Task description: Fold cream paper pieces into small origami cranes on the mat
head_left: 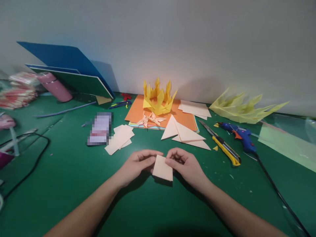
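A small folded square of pale pink paper (pixel 163 168) is held just above the green table, between my two hands. My left hand (pixel 138 164) grips its left edge, thumb near the top corner and fingers behind. My right hand (pixel 185 164) pinches the upper right edge between thumb and curled fingers. Beyond my hands lie pale folded paper triangles (pixel 189 130) and, to the left, several loose pale paper pieces (pixel 120 138). Small folded pink paper shapes (pixel 151 120) rest at the front of the orange sheets (pixel 134 107). A yellow paper crown (pixel 158 100) stands on those sheets.
To the right are a yellow utility knife (pixel 225 148) with its blade out, a blue glue gun (pixel 240 133) with a black cord, and a pale yellow folded paper piece (pixel 244 107). At left lie a blurred-out phone (pixel 100 128), a pink bottle (pixel 55 87) and leaning boards (pixel 71 80).
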`<state>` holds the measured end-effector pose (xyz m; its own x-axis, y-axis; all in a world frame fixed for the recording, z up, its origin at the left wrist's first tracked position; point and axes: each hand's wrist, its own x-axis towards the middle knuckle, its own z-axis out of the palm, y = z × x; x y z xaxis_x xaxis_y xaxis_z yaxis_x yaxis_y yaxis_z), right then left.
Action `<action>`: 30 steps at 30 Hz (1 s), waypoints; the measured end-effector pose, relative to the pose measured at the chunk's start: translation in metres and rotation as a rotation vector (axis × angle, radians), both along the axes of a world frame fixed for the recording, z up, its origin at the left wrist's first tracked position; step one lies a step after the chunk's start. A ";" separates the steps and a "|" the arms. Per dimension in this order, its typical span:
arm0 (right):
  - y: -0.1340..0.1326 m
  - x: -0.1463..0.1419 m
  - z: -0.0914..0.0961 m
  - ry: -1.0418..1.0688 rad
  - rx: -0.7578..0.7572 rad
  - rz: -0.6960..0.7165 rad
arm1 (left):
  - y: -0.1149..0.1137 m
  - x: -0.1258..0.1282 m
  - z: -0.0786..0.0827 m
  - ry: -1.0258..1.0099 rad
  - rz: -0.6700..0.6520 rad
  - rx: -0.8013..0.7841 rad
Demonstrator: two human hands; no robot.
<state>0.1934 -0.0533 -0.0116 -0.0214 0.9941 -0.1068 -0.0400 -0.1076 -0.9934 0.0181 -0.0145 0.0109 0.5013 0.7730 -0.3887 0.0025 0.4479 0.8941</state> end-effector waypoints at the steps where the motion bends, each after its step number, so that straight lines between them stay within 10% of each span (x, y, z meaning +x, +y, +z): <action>1: 0.000 0.001 0.001 0.006 -0.022 0.013 | 0.000 0.001 0.000 -0.016 -0.001 -0.010; 16: 0.000 0.004 -0.006 0.116 -0.071 0.043 | -0.004 0.007 0.002 0.006 -0.042 0.094; 24: -0.002 0.004 -0.007 0.126 0.133 0.026 | -0.006 0.009 -0.008 -0.060 0.146 0.039; 30: -0.005 0.001 -0.010 -0.264 0.462 0.064 | -0.010 0.013 -0.011 -0.113 0.195 -0.006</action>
